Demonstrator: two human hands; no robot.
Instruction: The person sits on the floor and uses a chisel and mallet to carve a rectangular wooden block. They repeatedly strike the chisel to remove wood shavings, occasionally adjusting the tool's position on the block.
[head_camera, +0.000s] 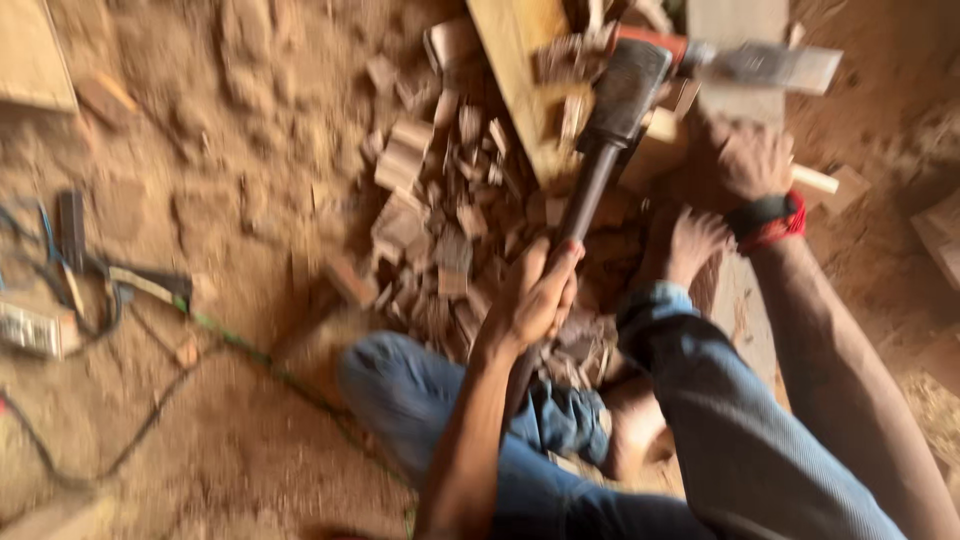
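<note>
Left hand (535, 300) in the middle of the frame, clenched around the dark handle of a heavy hammer (610, 130). Handle slanting up and to the right; blocky dark head in the upper middle, over a yellowish plank (515, 60) and small wood pieces. Much motion blur here, so contact of the head with the wood impossible to tell.

Right hand (750, 160) in the upper right, with a black and red wristband (770, 218), gripping a pale wooden piece (815, 180) that sticks out to the right of the fist. Above this hand, a flat grey blurred thing (770, 65); kind not clear.

Bare foot (690, 245) between the two hands, just beside the hammer handle, resting on a reddish board (740, 310). Legs in blue jeans (720, 440) across the lower middle and lower right.

Heap of wood offcuts (440, 210) in the middle, left of the hammer handle, on dusty brown ground (220, 120). At the left edge, dark cables (100, 300) and a small tool, with a thin green cord (240, 345) running toward the lower middle.
</note>
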